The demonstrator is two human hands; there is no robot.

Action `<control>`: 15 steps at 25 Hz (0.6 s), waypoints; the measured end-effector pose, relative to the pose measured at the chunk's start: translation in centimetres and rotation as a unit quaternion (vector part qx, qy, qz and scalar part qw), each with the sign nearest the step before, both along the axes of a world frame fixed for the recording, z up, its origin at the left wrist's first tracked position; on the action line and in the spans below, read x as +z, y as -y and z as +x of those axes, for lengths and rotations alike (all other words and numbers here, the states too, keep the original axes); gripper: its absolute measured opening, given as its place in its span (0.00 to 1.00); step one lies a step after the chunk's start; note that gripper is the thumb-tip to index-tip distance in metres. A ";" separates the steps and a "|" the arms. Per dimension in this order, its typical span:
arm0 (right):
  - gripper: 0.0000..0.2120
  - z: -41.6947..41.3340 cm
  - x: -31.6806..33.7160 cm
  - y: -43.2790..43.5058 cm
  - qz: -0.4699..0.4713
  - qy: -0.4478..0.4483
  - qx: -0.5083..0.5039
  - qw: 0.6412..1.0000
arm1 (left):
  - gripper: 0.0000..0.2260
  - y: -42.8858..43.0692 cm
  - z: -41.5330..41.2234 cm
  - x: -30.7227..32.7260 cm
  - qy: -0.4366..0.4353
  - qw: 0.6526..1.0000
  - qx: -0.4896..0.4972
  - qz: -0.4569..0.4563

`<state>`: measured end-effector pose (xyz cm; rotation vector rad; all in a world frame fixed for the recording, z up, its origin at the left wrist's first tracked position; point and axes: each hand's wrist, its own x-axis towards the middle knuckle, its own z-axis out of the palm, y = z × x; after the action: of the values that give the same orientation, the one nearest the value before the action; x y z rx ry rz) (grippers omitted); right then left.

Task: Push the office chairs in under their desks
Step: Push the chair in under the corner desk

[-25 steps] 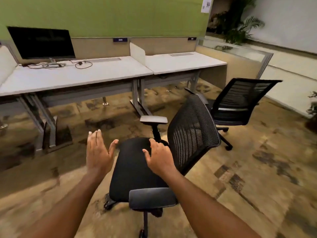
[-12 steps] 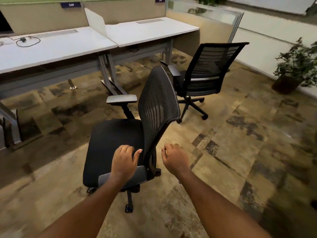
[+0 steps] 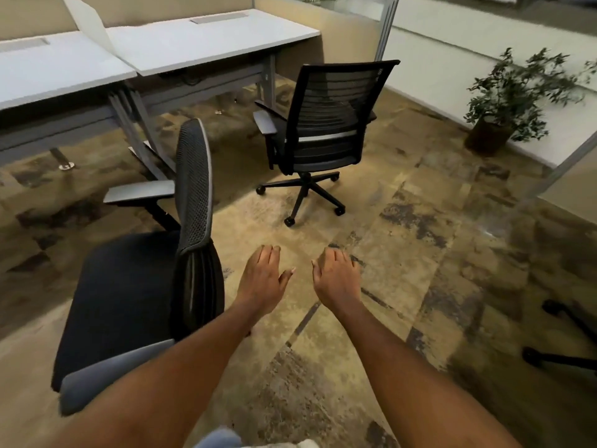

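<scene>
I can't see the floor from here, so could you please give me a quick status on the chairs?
Left hand and right hand both open, holding nothing. Near chair and far chair both still out from the desks. Nothing blocking them.

Open carpet lies right of the near chair [image 3: 135, 295]; the far chair [image 3: 326, 124] stands beyond it, blocking the desk [image 3: 206, 43].

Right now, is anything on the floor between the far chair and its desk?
Nothing visible. The far chair faces its desk across bare carpet, and the desk's legs stand to the sides.
</scene>
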<state>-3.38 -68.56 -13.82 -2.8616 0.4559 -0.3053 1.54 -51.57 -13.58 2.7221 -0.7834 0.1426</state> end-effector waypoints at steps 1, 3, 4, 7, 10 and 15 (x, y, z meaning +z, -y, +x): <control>0.21 0.5 -0.1 1.9 0.000 -0.006 -0.012 1.000 | 0.28 1.9 1.0 0.1 0.000 1.000 0.001 0.000; 0.24 1.7 0.0 4.7 0.006 -0.013 -0.032 0.999 | 0.31 4.9 3.0 0.1 -0.003 1.000 0.002 0.000; 0.24 2.6 -0.1 6.2 0.009 -0.012 -0.040 0.999 | 0.31 6.6 4.3 0.1 -0.006 1.000 0.003 0.002; 0.24 6.2 -0.4 10.8 0.009 0.003 -0.051 0.999 | 0.31 11.8 8.8 -0.1 -0.014 1.000 0.014 -0.005; 0.24 11.4 -0.2 15.8 0.008 0.000 -0.071 0.997 | 0.31 17.0 14.4 -0.5 -0.014 1.000 0.018 -0.017; 0.22 21.7 1.7 24.5 -0.011 0.010 -0.089 0.996 | 0.32 25.2 26.1 1.5 -0.024 0.999 0.031 -0.031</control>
<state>18.31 -93.02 -12.16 -2.8409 0.7108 -0.3716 27.59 -76.73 -12.04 2.6819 -0.6718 0.1131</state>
